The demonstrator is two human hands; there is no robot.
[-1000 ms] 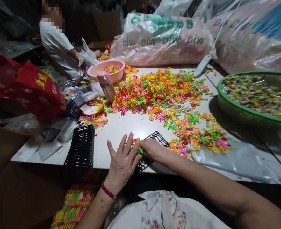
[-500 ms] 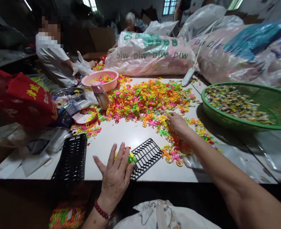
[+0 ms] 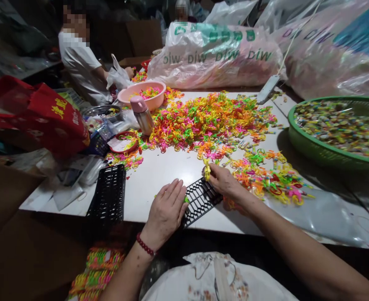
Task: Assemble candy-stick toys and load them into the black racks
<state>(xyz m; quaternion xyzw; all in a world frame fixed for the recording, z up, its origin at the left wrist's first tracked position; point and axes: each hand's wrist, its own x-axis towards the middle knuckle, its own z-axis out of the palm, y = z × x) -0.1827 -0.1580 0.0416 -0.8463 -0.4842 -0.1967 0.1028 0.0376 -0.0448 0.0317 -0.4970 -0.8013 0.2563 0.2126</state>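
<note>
My left hand (image 3: 165,209) lies flat, fingers stretched out and side by side, over the left end of a black plastic grid rack (image 3: 198,201). A bit of a green plastic piece (image 3: 186,200) shows at its fingertips; the rest under the palm is hidden. Above the rack's far edge, my right hand (image 3: 222,180) pinches a small yellow plastic toy piece (image 3: 207,170) between thumb and fingers. Loose, brightly coloured toy pieces (image 3: 266,175) with ring-like parts lie to the right of that hand. A larger heap (image 3: 200,119) of them spreads beyond both hands.
Stacked black racks (image 3: 109,190) stand at the left table edge. Behind are a red bag (image 3: 52,121), a pink-lidded flask (image 3: 142,117) and a pink basin (image 3: 159,100). A green basket (image 3: 329,152) sits right, big plastic sacks (image 3: 216,62) at the back. A person (image 3: 78,62) works far left.
My right hand has come back from the heap toward the rack, now with a yellow toy piece. The left hand's spread fingers have drawn together. The view has turned slightly left and down.
</note>
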